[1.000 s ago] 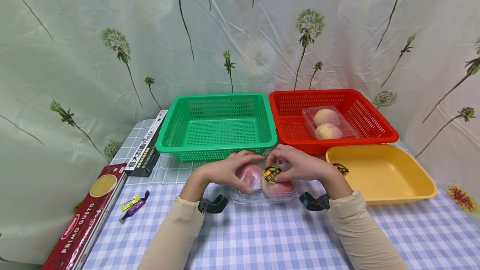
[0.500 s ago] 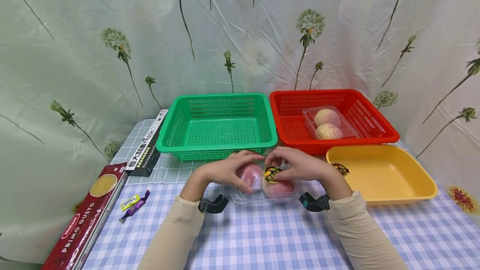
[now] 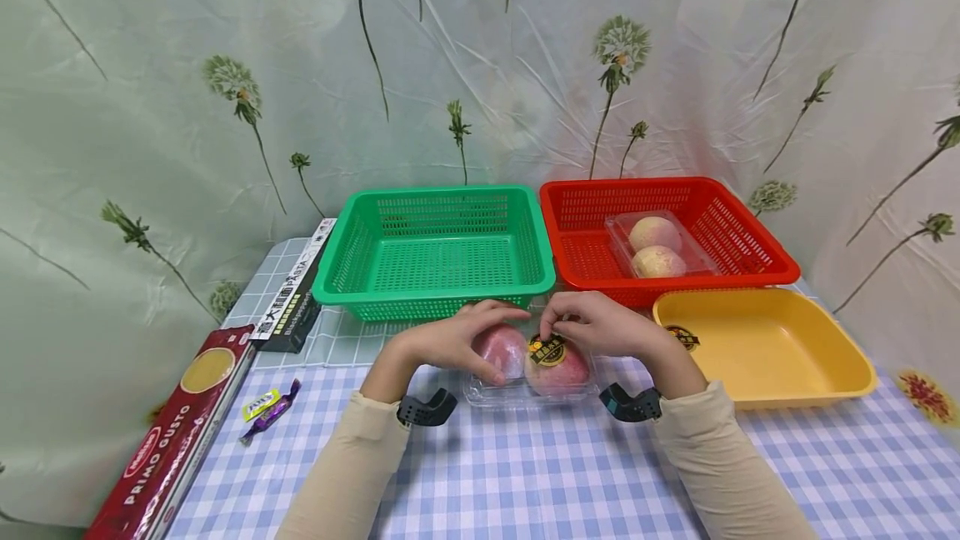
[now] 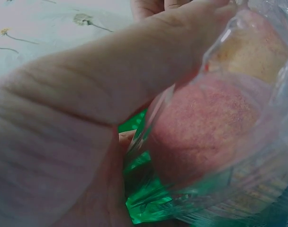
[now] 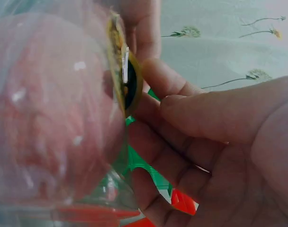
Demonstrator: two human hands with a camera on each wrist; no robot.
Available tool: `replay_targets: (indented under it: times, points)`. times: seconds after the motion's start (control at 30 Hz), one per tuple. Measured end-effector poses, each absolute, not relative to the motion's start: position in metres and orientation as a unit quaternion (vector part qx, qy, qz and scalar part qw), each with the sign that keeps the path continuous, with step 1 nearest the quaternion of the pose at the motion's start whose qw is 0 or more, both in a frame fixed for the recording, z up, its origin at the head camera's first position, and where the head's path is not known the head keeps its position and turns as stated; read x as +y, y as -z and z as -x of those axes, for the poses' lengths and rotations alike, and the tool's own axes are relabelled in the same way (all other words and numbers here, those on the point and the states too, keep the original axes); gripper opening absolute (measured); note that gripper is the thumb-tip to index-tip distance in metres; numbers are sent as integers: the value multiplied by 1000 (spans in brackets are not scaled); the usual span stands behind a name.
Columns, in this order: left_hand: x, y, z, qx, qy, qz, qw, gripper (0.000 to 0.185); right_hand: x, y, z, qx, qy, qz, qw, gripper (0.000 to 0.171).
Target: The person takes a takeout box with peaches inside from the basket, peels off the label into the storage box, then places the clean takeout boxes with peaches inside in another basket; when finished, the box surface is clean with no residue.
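A clear plastic fruit box lies on the checked cloth at the centre and holds two red fruits. My left hand grips its left end, thumb in front and fingers over the top; in the left wrist view the left hand wraps the clear plastic fruit box around one fruit. A round black-and-yellow sticker sits on the lid. My right hand pinches the sticker's far edge. Up close, the right hand meets the sticker at its rim.
Behind the hands stand a green basket and a red basket holding a second box of pale fruit. On the right, a yellow tray holds a sticker. Two pasta boxes and sweets lie left.
My right hand's fingers have drawn back from over the sticker to its far edge, so the whole sticker shows. The left hand and the box have stayed put.
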State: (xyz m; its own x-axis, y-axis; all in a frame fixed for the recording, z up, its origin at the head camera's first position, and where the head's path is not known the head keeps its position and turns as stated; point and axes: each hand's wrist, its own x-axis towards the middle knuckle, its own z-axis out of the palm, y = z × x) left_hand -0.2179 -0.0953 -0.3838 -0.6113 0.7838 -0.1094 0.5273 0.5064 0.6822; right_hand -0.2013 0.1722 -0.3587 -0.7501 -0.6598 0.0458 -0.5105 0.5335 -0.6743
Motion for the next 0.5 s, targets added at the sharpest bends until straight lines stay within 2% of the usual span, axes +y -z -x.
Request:
replay_targets:
  times: [0.27, 0.5]
  points:
    - [-95, 384, 217, 844, -310, -387, 204, 85, 169, 359, 201, 869, 349, 331, 111, 17]
    - [-95, 384, 218, 843, -310, -390, 205, 87, 166, 361, 203, 881, 338, 316, 98, 6]
